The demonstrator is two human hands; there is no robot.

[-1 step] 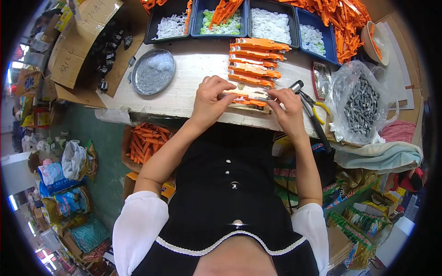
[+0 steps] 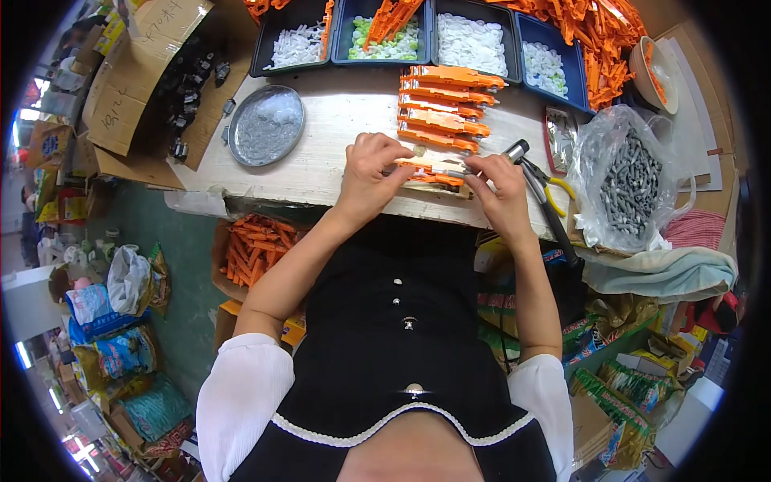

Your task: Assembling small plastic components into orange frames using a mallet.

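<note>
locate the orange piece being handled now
In the head view, the orange plastic piece is right of centre near the workbench's front edge, between left hand and right hand, below the row of orange pieces.

Saw bright orange on the held piece [image 2: 438, 176], on the row of stacked pieces [image 2: 443, 108] beyond it and on the loose heap [image 2: 606, 52] at the upper right. Noted off-white on the worktop [image 2: 345, 100], grey on the round dish [image 2: 301, 138], deep blue on the right-hand tray [image 2: 562, 98], lime green mixed with white among the small caps [image 2: 405, 44], and dark grey among the bagged parts [image 2: 632, 181]. Picked out yellow on the pliers' handles [image 2: 567, 185], pale blue on the crumpled cloth [image 2: 662, 275], fine reddish stripes on the fabric [image 2: 699, 230] behind it, and white braid [image 2: 345, 441] edging the black garment [image 2: 373, 345].
</note>
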